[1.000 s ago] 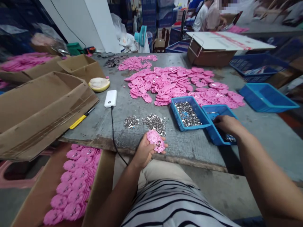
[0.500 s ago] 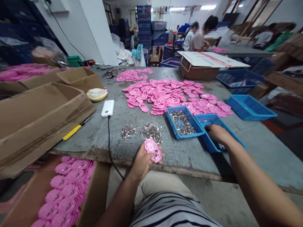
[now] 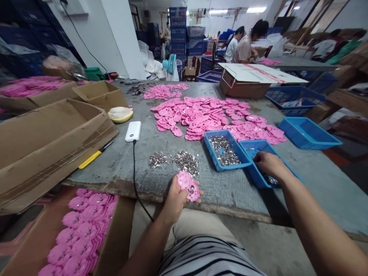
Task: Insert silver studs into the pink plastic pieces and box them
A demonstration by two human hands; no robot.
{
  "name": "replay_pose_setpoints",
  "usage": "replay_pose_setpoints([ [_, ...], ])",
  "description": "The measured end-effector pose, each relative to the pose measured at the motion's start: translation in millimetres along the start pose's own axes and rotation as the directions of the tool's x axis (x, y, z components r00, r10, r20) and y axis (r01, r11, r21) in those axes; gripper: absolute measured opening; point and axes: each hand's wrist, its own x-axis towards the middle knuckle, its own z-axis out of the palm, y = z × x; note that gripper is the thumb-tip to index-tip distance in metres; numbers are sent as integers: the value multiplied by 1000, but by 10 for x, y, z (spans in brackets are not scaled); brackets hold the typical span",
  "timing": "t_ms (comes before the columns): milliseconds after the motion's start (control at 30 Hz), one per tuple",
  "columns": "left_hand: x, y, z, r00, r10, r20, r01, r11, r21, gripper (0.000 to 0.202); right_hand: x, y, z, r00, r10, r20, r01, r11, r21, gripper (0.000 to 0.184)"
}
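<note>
Near the table's front edge my left hand [image 3: 176,199] grips a pink plastic piece [image 3: 188,185], thumb on top, with small shiny metal bits on its face. My right hand [image 3: 268,165] reaches into a blue tray [image 3: 287,168] of small metal parts; its fingertips are low in the tray and partly hidden, so what they pinch cannot be made out. Left of it stands a second blue tray [image 3: 207,147] full of small metal parts. Two small heaps of metal parts [image 3: 186,161] lie on the table just beyond the pink piece.
A large pile of pink pieces [image 3: 204,115] covers the table's middle. A white power bank [image 3: 133,131] with a black cable, a yellow cutter knife [image 3: 91,159] and cardboard boxes [image 3: 57,145] are at left. Below, a carton [image 3: 115,237] holds stacked pink pieces. Another blue tray [image 3: 310,132] stands right.
The view has shifted slightly. My left hand still holds the pink piece, which is turned a little. My right hand stays in the blue tray.
</note>
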Motion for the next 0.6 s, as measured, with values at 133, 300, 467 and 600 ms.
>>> replay_pose_setpoints([
  [133, -120, -46, 83, 996, -16, 89, 16, 1000, 4, 47, 3, 5, 12, 1000, -2, -5, 2, 1000, -3, 21],
  [300, -141, -114, 74, 997, -7, 71, 8, 1000, -11, 43, -38, -16, -33, 1000, 8, 13, -8, 1000, -2, 23],
  [467, -155, -64, 57, 999, 2, 48, -1, 1000, -29, 45, -142, -51, -119, 999, 20, 26, -21, 999, 28, 15],
  [600, -210, 73, 125, 997, -20, 76, 19, 1000, 13, 42, -182, -82, -166, 996, 91, 22, -91, 996, 13, 16],
])
